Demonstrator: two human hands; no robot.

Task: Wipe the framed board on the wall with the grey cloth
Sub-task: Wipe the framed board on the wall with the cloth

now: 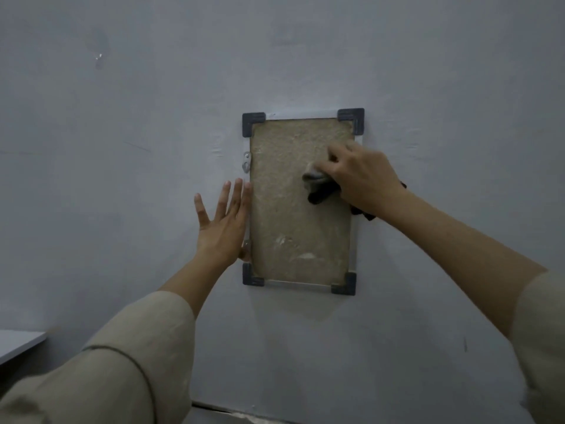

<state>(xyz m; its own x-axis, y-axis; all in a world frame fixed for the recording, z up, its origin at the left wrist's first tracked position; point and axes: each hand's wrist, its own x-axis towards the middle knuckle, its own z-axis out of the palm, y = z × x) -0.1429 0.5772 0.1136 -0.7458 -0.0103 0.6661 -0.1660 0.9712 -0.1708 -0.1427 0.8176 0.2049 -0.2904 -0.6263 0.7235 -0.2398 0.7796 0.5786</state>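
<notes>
A framed board (293,228) hangs upright on the grey wall, with a tan rough face, thin pale rails and dark corner caps. My right hand (360,179) presses a bunched grey cloth (318,186) against the board's upper right part; most of the cloth is hidden under the palm, and a dark end shows below the wrist. My left hand (223,221) lies flat with fingers spread against the wall and the board's left rail, thumb near the lower left edge.
A small metal hanger bracket (246,163) sits on the left rail above my left fingers. A white shelf or table corner (18,344) juts in at the lower left. The grey wall (137,148) surrounds the board.
</notes>
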